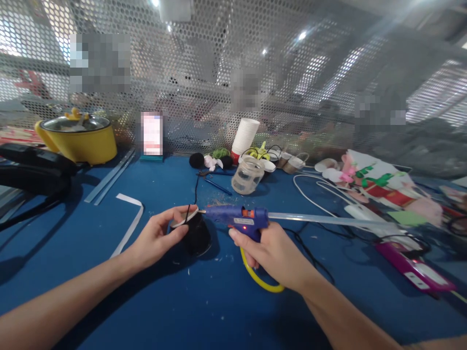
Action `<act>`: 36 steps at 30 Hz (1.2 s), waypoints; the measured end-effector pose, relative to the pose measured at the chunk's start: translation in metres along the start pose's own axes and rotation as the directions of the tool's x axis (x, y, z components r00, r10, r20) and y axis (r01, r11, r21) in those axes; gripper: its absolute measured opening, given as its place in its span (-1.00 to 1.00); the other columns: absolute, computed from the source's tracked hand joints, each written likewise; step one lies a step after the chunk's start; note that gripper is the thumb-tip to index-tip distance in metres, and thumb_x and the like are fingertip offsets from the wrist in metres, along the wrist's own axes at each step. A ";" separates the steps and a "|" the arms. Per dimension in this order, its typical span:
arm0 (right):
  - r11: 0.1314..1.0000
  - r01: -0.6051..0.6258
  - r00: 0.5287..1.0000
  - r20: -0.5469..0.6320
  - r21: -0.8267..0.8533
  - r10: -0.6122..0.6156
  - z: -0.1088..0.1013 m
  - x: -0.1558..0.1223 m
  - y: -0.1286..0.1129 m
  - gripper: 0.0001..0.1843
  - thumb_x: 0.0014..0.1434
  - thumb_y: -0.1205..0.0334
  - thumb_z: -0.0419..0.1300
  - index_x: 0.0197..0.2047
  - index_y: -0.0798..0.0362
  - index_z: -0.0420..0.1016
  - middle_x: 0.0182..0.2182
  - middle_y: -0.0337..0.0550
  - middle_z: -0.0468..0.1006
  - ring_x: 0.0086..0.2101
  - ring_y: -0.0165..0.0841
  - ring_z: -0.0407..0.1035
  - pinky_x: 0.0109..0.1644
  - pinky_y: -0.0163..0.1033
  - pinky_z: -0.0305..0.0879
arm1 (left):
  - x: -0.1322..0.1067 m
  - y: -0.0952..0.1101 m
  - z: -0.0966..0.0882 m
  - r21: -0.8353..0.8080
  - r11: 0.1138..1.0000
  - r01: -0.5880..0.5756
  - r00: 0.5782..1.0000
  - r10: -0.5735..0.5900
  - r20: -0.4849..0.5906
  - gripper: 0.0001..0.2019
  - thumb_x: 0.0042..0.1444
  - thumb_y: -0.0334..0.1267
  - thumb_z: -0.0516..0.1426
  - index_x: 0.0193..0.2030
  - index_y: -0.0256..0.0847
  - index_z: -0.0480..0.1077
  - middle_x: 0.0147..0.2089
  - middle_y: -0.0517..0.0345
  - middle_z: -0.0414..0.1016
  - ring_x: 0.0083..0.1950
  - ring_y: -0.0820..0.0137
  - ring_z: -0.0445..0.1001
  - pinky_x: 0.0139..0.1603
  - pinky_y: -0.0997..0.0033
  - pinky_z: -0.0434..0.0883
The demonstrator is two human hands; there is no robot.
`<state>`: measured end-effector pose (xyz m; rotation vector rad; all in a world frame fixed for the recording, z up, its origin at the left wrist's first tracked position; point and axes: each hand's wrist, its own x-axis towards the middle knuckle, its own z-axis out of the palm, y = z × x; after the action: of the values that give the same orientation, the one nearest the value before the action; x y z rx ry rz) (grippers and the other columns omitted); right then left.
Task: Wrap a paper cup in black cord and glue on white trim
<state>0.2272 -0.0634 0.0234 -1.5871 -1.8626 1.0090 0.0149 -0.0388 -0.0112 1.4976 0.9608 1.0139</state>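
My right hand (pixel 272 248) is wrapped round the grip of a blue glue gun (pixel 226 216), whose small light glows red. A long clear glue stick (pixel 328 219) juts from its back end. My left hand (pixel 166 231) pinches the white rim of a small black cup-shaped piece (pixel 197 236), which leans over the table. The gun's nozzle meets or nearly meets that rim; I cannot tell which. From the black piece a black cord (pixel 197 189) runs back to a ball of black yarn (pixel 196 160).
A glass jar (pixel 248 177), a blue pen (pixel 218 186) and stacked paper cups (pixel 245 138) stand or lie behind. At left are a yellow pot (pixel 78 141), a phone (pixel 152 133) and a white strip (pixel 129 226). At right lie a purple power strip (pixel 408 267) and cables.
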 end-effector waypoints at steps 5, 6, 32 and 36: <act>1.000 -0.017 1.000 0.001 0.006 0.017 0.000 0.000 0.000 -0.59 0.06 -0.01 0.04 -0.69 0.02 0.17 -0.80 -0.29 0.27 -0.68 -0.42 0.28 -0.52 -0.32 0.28 | -0.001 0.001 0.001 -0.011 1.000 0.010 1.000 -0.010 -0.008 -0.71 -0.05 -0.08 0.15 -0.54 -0.21 0.17 0.12 -0.15 0.33 0.18 0.12 0.23 0.16 0.07 0.12; 1.000 -0.020 1.000 0.008 0.013 0.020 0.001 -0.001 0.001 -0.58 0.06 -0.01 0.04 -0.70 0.02 0.16 -0.79 -0.29 0.27 -0.68 -0.42 0.28 -0.52 -0.32 0.28 | -0.001 0.001 0.001 -0.014 1.000 0.012 1.000 -0.012 -0.007 -0.71 -0.05 -0.08 0.16 -0.54 -0.21 0.17 0.12 -0.15 0.33 0.18 0.12 0.23 0.17 0.07 0.12; 0.999 0.021 0.999 0.045 0.032 -0.023 0.005 -0.008 -0.007 -0.56 0.05 0.04 0.04 -0.76 0.01 0.12 -0.83 -0.31 0.20 -0.74 -0.48 0.19 -0.61 -0.38 0.26 | -0.001 -0.004 0.000 -0.036 0.999 -0.041 0.999 0.041 0.004 -0.77 0.01 -0.18 0.13 -0.51 -0.22 0.19 0.09 -0.14 0.36 0.22 0.14 0.18 0.18 0.07 0.11; 0.999 0.035 0.998 0.047 0.018 -0.035 -0.002 -0.004 -0.001 -0.53 0.09 0.03 0.03 -0.76 0.02 0.14 -0.80 -0.27 0.27 -0.68 -0.44 0.27 -0.52 -0.33 0.29 | -0.001 -0.001 0.000 -0.027 0.999 -0.021 1.000 0.021 0.003 -0.77 0.00 -0.17 0.14 -0.52 -0.22 0.19 0.11 -0.14 0.35 0.22 0.13 0.18 0.19 0.08 0.09</act>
<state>0.2290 -0.0667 0.0261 -1.5282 -1.9016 1.0529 0.0145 -0.0394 -0.0127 1.4890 0.9273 1.0350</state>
